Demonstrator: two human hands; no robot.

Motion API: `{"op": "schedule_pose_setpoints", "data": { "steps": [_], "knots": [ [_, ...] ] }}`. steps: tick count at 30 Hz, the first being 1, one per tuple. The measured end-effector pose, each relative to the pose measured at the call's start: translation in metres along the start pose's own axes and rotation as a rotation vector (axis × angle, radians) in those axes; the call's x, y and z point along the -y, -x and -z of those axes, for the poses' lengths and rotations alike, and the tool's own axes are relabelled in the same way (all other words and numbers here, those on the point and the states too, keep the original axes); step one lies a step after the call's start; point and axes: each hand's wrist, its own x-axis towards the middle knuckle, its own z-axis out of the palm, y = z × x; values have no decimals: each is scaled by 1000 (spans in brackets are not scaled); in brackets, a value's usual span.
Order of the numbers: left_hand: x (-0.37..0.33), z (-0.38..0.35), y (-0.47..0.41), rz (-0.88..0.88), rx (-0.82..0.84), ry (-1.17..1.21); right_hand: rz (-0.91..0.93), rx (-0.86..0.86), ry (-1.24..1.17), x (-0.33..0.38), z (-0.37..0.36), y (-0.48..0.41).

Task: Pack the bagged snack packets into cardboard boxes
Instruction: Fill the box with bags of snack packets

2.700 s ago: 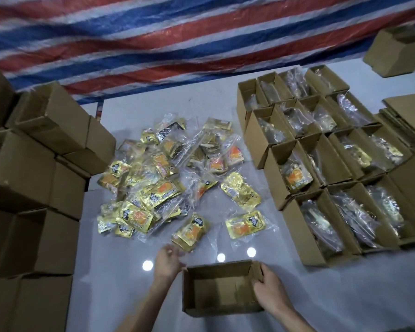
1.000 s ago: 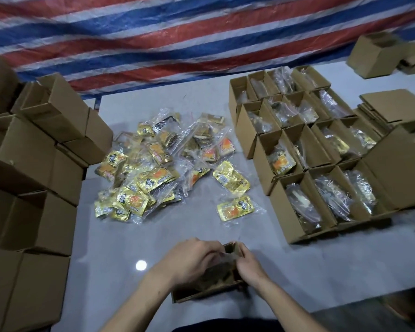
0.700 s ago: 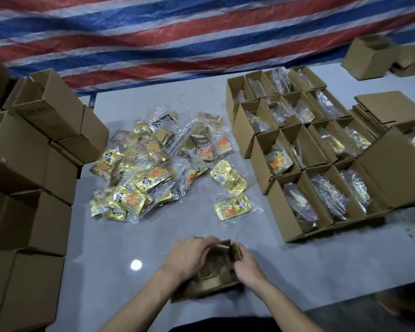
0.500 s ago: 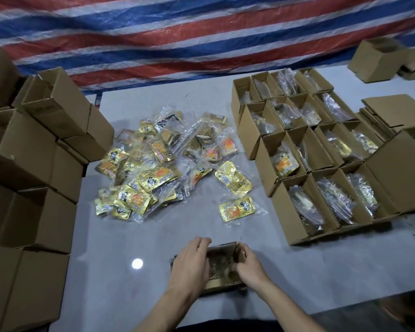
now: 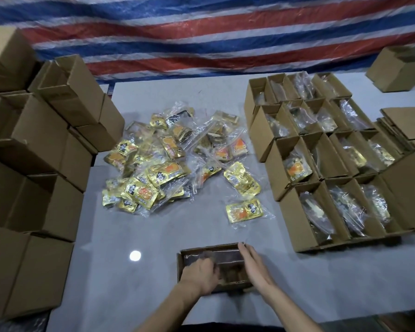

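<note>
Left hand [image 5: 200, 275] sits knuckles-up inside the open box [image 5: 181, 264], fingers bent down onto the bag [image 5: 216, 256] lying in it. Whether they pinch the plastic or only press it, I cannot tell. Right hand [image 5: 254, 267] lies flat, fingers straight and together, along the box's right wall, bracing it. The box stands on the table [image 5: 130, 295] directly under both hands. The bag is low and dim inside, and its contents are unclear.

The step, as I judge it, is seating the bag. To do it well, push the bag flat to the bottom with the left fingertips while the right palm stops the wall bowing out and the box sliding. Work trapped air toward the bag's mouth so that nothing stands above the rim and the flaps can close. Press on the plastic between packets rather than on one, since the contents may crush.

Just beyond the right hand lies a lone packet [image 5: 244, 210], probably the easiest next pick. Farther out, beyond both hands, is the pile [image 5: 158, 164]. Filled boxes [image 5: 321, 212] stand to the right of the right hand, and empty boxes [image 5: 38, 152] well to the left of the left hand.

Packets are gold foil with an orange picture and bold black characters, too blurred to read, so no brand is legible. Box faces look plain, with no label I can make out.
</note>
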Motion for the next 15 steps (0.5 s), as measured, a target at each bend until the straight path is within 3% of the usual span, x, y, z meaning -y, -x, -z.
{"op": "schedule_pose_setpoints", "data": {
  "steps": [5, 10, 15],
  "knots": [
    [5, 0, -10, 12, 42, 110, 34, 22, -5, -4, -1, -1],
    [9, 6, -12, -45, 66, 109, 83, -105, 160, 2, -4, -3],
    [-4, 46, -13, -157, -136, 245, 10, -110, 152, 14, -1, -8]
  ]
}}
